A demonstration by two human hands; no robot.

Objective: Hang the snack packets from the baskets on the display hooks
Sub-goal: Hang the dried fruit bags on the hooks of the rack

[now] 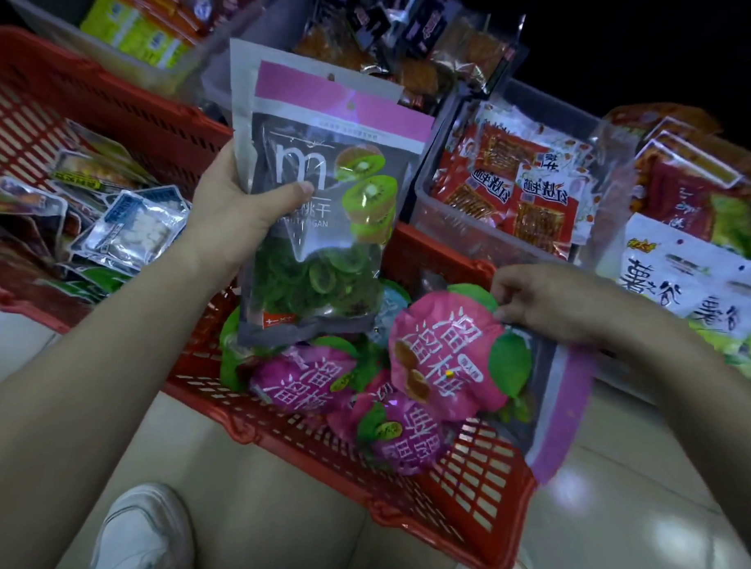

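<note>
Glossy plastic film, clear at the window, is shown on the kiwi packet [333,223]; matt moulded plastic on the near red basket [478,471]; smooth, reflective tile on the floor [613,484].

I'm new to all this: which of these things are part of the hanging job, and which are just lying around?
Part of the job:
- kiwi packet, held in the left hand
- right hand, at the packets in the near red basket
- pink plum packets
- far red basket

Just lying about:
- clear bin of red snack packs
- white bags
- white shoe
</note>
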